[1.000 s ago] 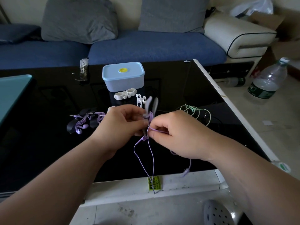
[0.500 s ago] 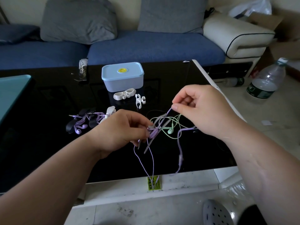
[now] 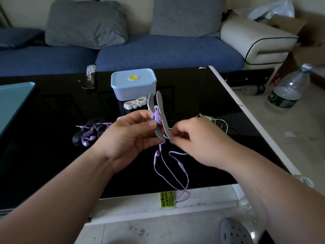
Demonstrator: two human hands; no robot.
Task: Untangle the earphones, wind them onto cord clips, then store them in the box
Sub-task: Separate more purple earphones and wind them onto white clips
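Observation:
My left hand (image 3: pixel 130 138) holds a grey cord clip (image 3: pixel 161 117) upright above the black table (image 3: pixel 52 155), with purple earphone cord (image 3: pixel 174 175) wound round its middle. My right hand (image 3: pixel 197 140) pinches that cord just right of the clip. The loose end hangs down with an earbud and a remote on it. The light blue box (image 3: pixel 133 84) stands shut behind the clip. Two white clips (image 3: pixel 135 104) lie before the box. Purple earphones on a black clip (image 3: pixel 89 132) lie at the left. Green earphones (image 3: pixel 216 122) lie behind my right hand.
A teal object (image 3: pixel 14 101) covers the table's left edge. A crumpled wrapper (image 3: pixel 90 76) lies near the far edge. A sofa with grey cushions (image 3: pixel 158 50) stands behind. A plastic bottle (image 3: pixel 288 88) stands on the floor at the right, a grey slipper (image 3: pixel 235 231) below.
My right hand swung out to the upper right with the purple cord, then came back in close to the clip. The clip now stands more upright with more cord on it.

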